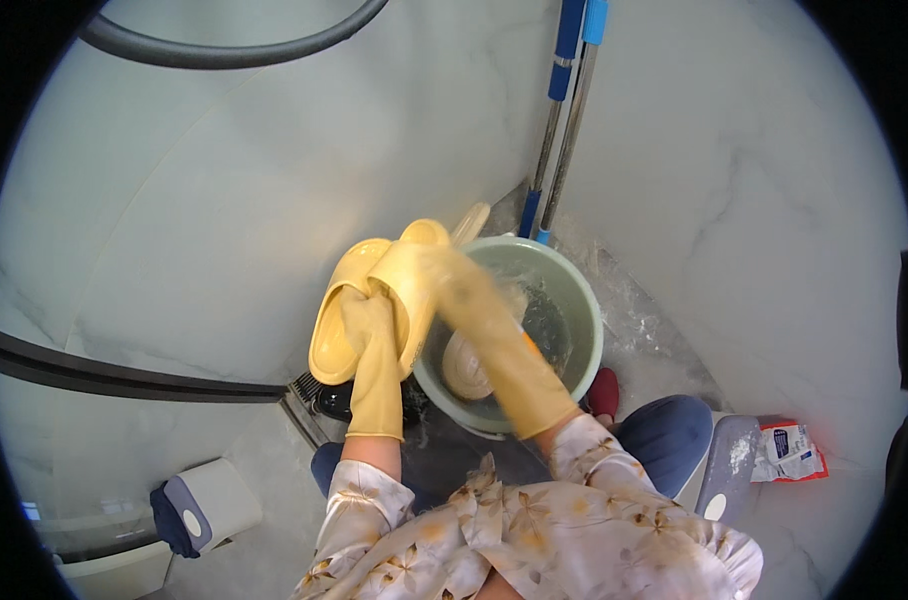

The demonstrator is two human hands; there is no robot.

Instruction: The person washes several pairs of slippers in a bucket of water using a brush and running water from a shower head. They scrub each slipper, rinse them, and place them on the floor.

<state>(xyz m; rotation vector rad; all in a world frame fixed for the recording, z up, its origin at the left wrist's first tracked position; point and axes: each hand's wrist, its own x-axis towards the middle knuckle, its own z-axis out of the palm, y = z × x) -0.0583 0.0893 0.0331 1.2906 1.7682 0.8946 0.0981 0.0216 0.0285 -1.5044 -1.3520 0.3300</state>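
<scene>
A pair of yellow slide sandals (332,330) is held up side by side at the left rim of a pale green bucket (590,315). My left hand (367,319), in a yellow rubber glove, grips them where the two straps meet. My right hand (446,277), gloved alike, is blurred by motion against the right sandal, above the bucket; whether it holds something is not clear. Water (551,322) is in the bucket, with a pale rounded object (465,367) in it. An orange edge (531,343) shows beside my right forearm. Behind the sandals sticks out a pale, narrow piece (471,223).
Two poles with blue grips (566,127) lean in the wall corner. At right is a grey-topped stool (728,465) with white powder and a red-and-white packet (788,454) beside it. A white-and-grey box (213,502) with dark cloth stands at left. A dark rail (138,379) crosses the left side.
</scene>
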